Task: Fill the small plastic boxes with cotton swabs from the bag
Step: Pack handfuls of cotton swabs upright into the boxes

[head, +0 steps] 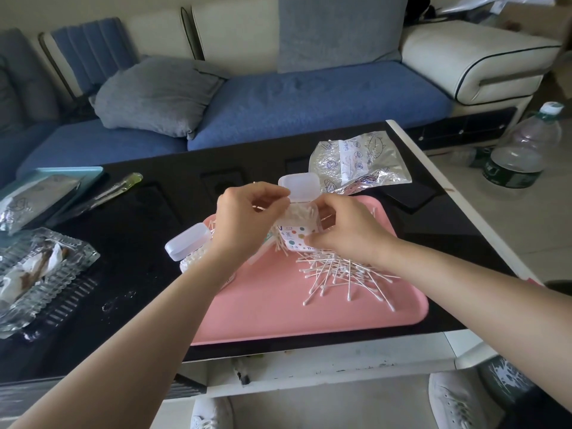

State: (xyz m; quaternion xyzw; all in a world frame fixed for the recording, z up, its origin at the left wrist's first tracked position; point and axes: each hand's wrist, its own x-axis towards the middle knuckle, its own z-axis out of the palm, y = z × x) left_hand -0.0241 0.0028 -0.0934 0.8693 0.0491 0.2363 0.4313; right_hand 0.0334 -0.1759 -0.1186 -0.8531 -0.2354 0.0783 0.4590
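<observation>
A small clear plastic box (299, 232) with a dotted label and a raised white lid stands over the pink tray (278, 311), packed with cotton swabs. My right hand (343, 230) grips its right side, thumb on the label. My left hand (247, 218) pinches a few swabs at the box's open top. Loose cotton swabs (337, 277) lie heaped on the tray below my right wrist. A second box (188, 250), lid open and holding swabs, lies tilted at the tray's left edge, partly hidden by my left forearm. The crumpled swab bag (359, 164) lies behind the tray.
On the black table (139, 218), a glass dish (40, 274) with scraps sits at the left, with a blue tray (89, 174) holding another bag behind it and a green-tipped tool (114, 188) beside that. A water bottle (526, 147) stands on the floor at right. A sofa lies beyond.
</observation>
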